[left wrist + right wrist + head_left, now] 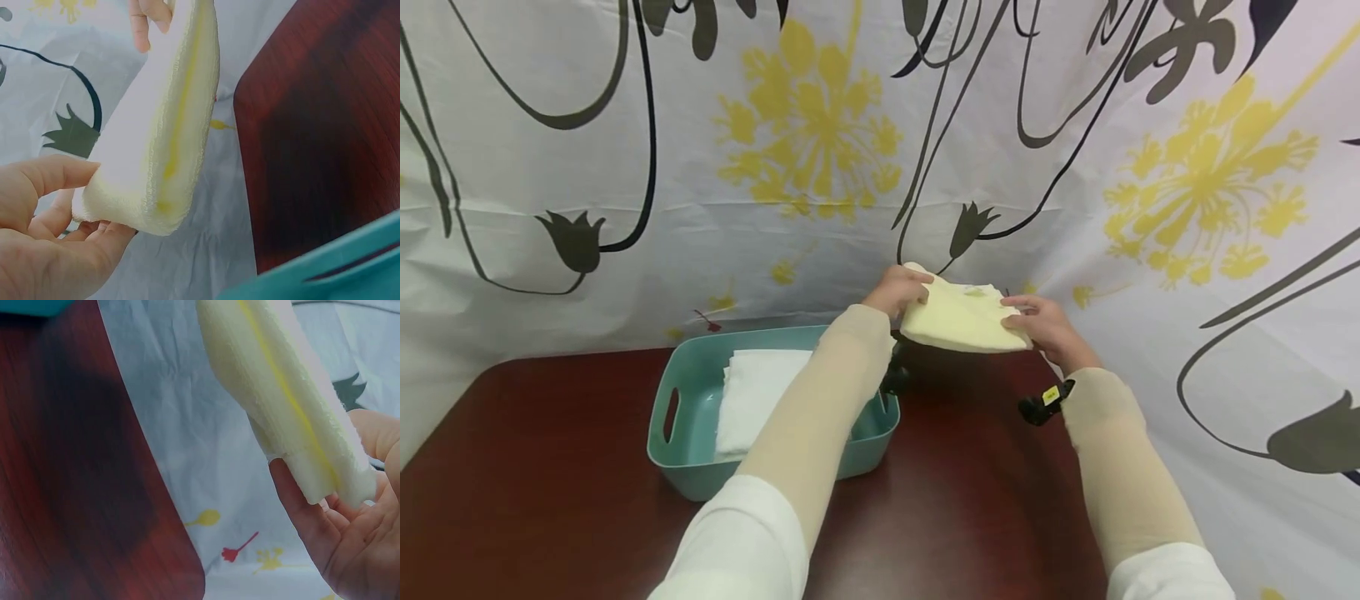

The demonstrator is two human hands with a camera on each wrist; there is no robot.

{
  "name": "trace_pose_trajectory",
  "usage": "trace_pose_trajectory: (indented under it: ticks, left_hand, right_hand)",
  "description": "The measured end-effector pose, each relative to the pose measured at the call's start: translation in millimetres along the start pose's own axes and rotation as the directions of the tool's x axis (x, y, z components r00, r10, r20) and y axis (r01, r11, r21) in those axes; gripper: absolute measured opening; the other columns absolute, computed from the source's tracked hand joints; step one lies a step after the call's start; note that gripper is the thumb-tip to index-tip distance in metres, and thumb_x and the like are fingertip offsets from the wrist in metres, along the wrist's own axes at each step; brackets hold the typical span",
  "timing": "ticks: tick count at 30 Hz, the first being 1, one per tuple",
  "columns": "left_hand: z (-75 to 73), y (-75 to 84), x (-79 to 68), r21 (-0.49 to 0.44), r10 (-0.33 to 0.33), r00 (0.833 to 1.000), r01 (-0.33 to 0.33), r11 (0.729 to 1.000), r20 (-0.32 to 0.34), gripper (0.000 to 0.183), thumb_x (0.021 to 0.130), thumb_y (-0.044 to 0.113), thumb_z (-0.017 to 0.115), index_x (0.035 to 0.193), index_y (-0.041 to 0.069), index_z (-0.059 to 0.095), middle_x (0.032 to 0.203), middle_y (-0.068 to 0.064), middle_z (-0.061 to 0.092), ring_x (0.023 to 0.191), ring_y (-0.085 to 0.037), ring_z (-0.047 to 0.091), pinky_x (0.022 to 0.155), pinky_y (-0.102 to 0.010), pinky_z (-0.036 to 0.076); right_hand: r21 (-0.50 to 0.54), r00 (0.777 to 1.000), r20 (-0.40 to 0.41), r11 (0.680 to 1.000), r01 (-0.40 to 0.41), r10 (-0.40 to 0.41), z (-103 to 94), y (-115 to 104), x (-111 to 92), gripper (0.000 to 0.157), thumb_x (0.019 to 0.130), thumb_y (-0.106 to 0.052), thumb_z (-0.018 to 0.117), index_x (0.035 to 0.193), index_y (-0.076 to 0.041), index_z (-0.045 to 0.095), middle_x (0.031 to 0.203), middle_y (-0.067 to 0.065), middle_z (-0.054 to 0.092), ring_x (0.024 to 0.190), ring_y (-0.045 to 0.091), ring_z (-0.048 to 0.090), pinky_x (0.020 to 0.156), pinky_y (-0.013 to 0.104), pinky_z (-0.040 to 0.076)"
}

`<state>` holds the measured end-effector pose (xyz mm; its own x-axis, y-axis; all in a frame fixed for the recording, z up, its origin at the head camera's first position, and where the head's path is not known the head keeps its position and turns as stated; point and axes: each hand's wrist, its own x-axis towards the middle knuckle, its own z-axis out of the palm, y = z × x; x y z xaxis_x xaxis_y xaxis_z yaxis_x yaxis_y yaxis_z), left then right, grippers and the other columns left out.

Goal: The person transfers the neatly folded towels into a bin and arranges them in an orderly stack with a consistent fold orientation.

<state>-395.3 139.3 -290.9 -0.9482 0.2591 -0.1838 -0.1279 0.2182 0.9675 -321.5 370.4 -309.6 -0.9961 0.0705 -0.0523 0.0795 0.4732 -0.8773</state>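
Observation:
A folded pale yellow towel [958, 318] is held up in the air over the back of the table, near the curtain. My left hand [898, 289] pinches its left end, thumb on one face and fingers on the other, as the left wrist view shows with the towel [150, 137] side-on. At the opposite end my right hand [1043, 327] grips it between thumb and fingers. The folded layers of the towel [287, 400] show along its edge in the right wrist view. Part of a small label shows near the towel's top edge.
A teal basket [688, 473] with handle slots stands left of centre on the dark red wooden table [550, 483], partly behind my left arm. Folded white cloth [760, 392] lies inside it. A white patterned curtain [700, 208] hangs behind the table and along its right side.

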Motion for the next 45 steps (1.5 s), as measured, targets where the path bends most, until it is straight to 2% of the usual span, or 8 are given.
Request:
trace_pose_trajectory:
  ticks: [5,7,12,18,25,32,38,45]
  left_hand:
    - [-15.6,-0.1,-13.4,-0.018,0.006,1.000,-0.005,1.000,0.011,0.047,0.075,-0.013,0.052,0.117,0.005,0.063,0.117,-0.013,0.058,0.043,-0.010,0.025,0.043,-0.023,0.030]
    - [-21.9,0.4,-19.4,-0.035,0.007,1.000,-0.006,0.999,0.019,0.048,0.076,-0.013,0.052,0.119,0.004,0.062,0.120,-0.013,0.056,0.046,-0.010,0.032,0.045,-0.022,0.034]
    - [-36.7,4.9,-35.2,-0.078,0.020,0.998,-0.016,0.997,0.059,0.048,0.077,-0.013,0.050,0.122,0.002,0.058,0.126,-0.015,0.051,0.077,-0.016,0.053,0.060,-0.024,0.045]
    - [-52.0,3.1,-44.1,-0.085,0.018,0.998,-0.013,0.996,0.059,0.050,0.076,-0.013,0.050,0.123,0.001,0.057,0.126,-0.014,0.051,0.084,-0.019,0.054,0.063,-0.026,0.046]
    - [-73.2,1.6,-57.5,-0.125,0.002,0.998,0.006,0.992,0.064,0.048,0.078,-0.012,0.051,0.123,0.002,0.057,0.132,-0.011,0.047,0.105,-0.024,0.053,0.082,-0.035,0.047]
    - [-90.4,-0.1,-68.5,-0.118,-0.015,0.997,0.024,0.993,0.080,0.047,0.081,-0.010,0.053,0.126,0.004,0.055,0.136,-0.009,0.042,0.112,-0.024,0.050,0.088,-0.039,0.044]
    - [-108.5,-3.8,-77.4,-0.101,-0.013,0.996,0.022,0.995,0.085,0.047,0.083,-0.008,0.053,0.128,0.006,0.054,0.141,-0.006,0.037,0.114,-0.025,0.049,0.089,-0.040,0.044]
    - [-126.6,-11.7,-87.4,-0.131,-0.016,0.997,0.026,0.991,0.074,0.046,0.084,-0.009,0.053,0.128,0.005,0.053,0.138,-0.008,0.040,0.111,-0.026,0.051,0.085,-0.039,0.047]
  right_hand:
    - [-0.035,0.999,-0.014,0.999,0.031,-0.032,9.1,-10.6,-1.5,0.048,0.085,-0.010,0.061,0.129,0.003,0.048,0.101,0.017,0.053,0.058,0.006,0.054,0.053,0.022,0.046]
    - [-0.042,0.999,-0.014,0.998,0.045,-0.045,13.0,-14.8,-2.2,0.047,0.085,-0.009,0.061,0.128,0.004,0.049,0.099,0.016,0.051,0.058,0.006,0.053,0.054,0.022,0.047]
    - [-0.049,0.997,-0.006,0.996,0.076,-0.076,20.5,-24.3,-4.2,0.047,0.084,-0.008,0.062,0.127,0.005,0.049,0.084,0.007,0.050,0.055,0.005,0.052,0.054,0.022,0.047]
    - [-0.024,0.996,0.017,0.996,0.082,-0.082,31.5,-33.9,-8.6,0.046,0.085,-0.008,0.061,0.128,0.004,0.048,0.077,0.002,0.052,0.055,0.006,0.053,0.053,0.023,0.047]
    - [-0.037,0.993,0.021,0.993,0.113,-0.112,46.6,-46.9,-12.2,0.044,0.086,-0.009,0.062,0.127,0.001,0.051,0.078,0.002,0.054,0.053,0.006,0.050,0.050,0.023,0.045]
    - [-0.037,0.993,0.023,0.993,0.113,-0.112,61.5,-55.3,-16.3,0.043,0.086,-0.010,0.062,0.127,0.000,0.051,0.084,0.006,0.054,0.054,0.007,0.049,0.050,0.025,0.044]
    - [-0.022,0.992,0.028,0.992,0.126,-0.125,76.3,-62.0,-17.2,0.043,0.087,-0.012,0.060,0.128,-0.002,0.051,0.097,0.013,0.052,0.057,0.007,0.050,0.053,0.024,0.045]
    - [0.007,0.990,0.012,0.990,0.139,-0.139,95.7,-67.0,-15.6,0.042,0.085,-0.010,0.062,0.125,-0.001,0.054,0.090,0.010,0.048,0.054,0.006,0.049,0.051,0.022,0.045]
